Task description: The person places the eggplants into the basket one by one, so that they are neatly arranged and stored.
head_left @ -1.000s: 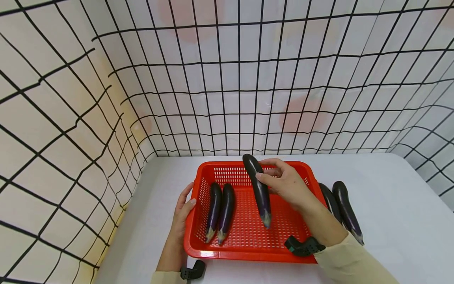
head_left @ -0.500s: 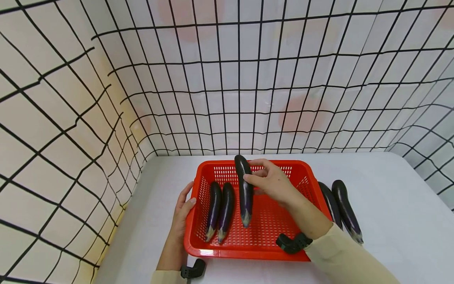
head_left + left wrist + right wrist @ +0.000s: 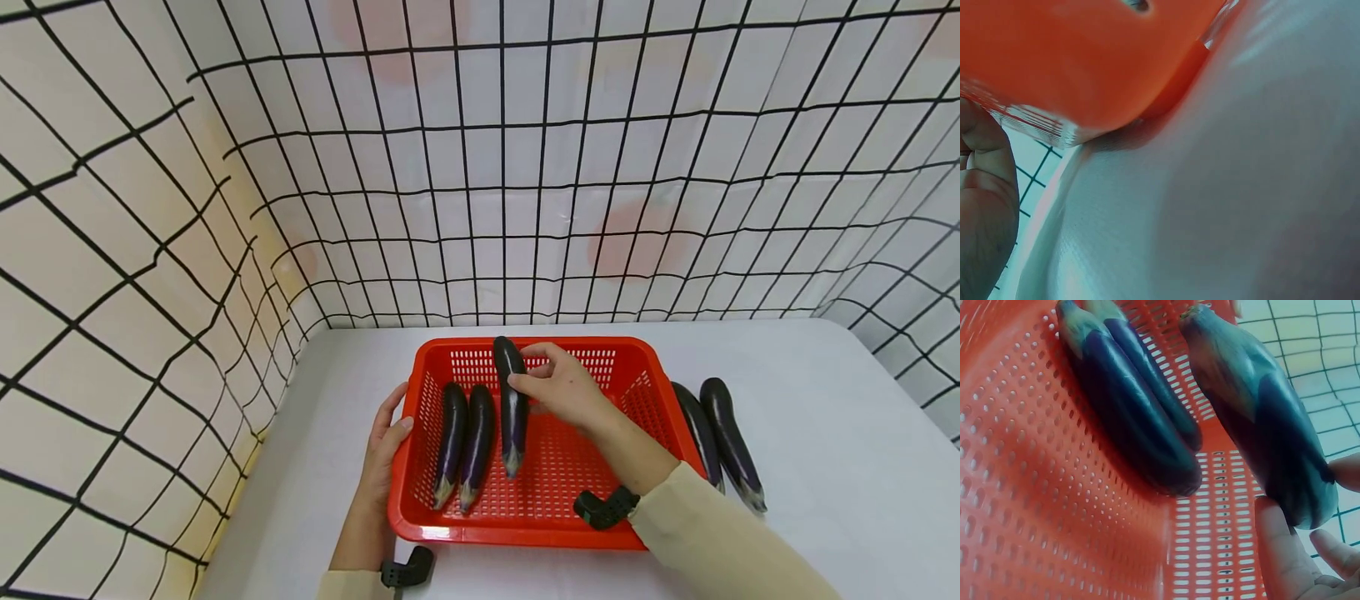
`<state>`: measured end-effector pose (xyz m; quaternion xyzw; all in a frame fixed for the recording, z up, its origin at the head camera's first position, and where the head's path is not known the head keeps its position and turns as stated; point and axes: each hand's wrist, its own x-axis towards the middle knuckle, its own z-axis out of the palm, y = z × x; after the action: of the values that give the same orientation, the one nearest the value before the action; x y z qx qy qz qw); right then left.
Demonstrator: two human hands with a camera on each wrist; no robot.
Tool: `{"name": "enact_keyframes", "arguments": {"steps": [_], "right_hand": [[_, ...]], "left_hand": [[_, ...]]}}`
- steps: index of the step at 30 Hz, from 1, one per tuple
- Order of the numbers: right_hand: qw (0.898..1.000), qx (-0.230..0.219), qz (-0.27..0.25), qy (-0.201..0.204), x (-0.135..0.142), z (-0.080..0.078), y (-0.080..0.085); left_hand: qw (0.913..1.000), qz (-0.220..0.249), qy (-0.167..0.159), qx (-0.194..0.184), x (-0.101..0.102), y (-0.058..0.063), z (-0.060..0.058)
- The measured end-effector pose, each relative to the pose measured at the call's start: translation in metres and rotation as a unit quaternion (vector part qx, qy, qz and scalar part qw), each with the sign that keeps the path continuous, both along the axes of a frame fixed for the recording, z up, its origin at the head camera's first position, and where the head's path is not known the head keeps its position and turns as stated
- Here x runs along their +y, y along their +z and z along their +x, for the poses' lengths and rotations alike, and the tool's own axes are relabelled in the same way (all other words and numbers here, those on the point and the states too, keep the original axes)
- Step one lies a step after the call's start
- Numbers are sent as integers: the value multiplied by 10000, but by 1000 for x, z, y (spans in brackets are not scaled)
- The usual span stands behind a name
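Observation:
My right hand (image 3: pixel 562 390) pinches a long dark purple eggplant (image 3: pixel 512 408) between thumb and fingers, over the middle of a red plastic basket (image 3: pixel 525 537). In the right wrist view that eggplant (image 3: pixel 1266 419) slants with its pale stem end toward the top, the fingers (image 3: pixel 1279 550) round its far end. Two more eggplants (image 3: pixel 451 446) lie side by side in the basket's left part, stem ends toward me. At the basket's left rim my left hand (image 3: pixel 386 446) grips the side, thumb on the rim. The left wrist view shows this hand (image 3: pixel 985 200) against the basket wall (image 3: pixel 1072 62).
Two eggplants (image 3: pixel 731 442) lie on the white table (image 3: pixel 840 433) right of the basket, one partly hidden by its rim. Black wire mesh (image 3: pixel 502 183) stands behind the table and along the left. Each wrist wears a black strap device (image 3: pixel 606 507).
My right hand has carried the eggplant leftward, nearer the two in the basket, and slightly lower during the last half second. My left hand keeps its place on the rim.

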<state>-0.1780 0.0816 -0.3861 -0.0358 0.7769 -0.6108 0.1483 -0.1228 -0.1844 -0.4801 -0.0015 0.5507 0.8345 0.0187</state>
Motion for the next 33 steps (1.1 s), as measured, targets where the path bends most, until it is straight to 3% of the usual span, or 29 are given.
{"name": "enact_keyframes", "arguments": {"steps": [17,33], "right_hand": [[9985,-411,331,-129,-4,-5,-24],[9967,-617,515,79,-3,-7,-40]], "left_hand": [[10000,-88,17,-29,0,0,3],[9998,-57,126,-110,2,0,2]]}}
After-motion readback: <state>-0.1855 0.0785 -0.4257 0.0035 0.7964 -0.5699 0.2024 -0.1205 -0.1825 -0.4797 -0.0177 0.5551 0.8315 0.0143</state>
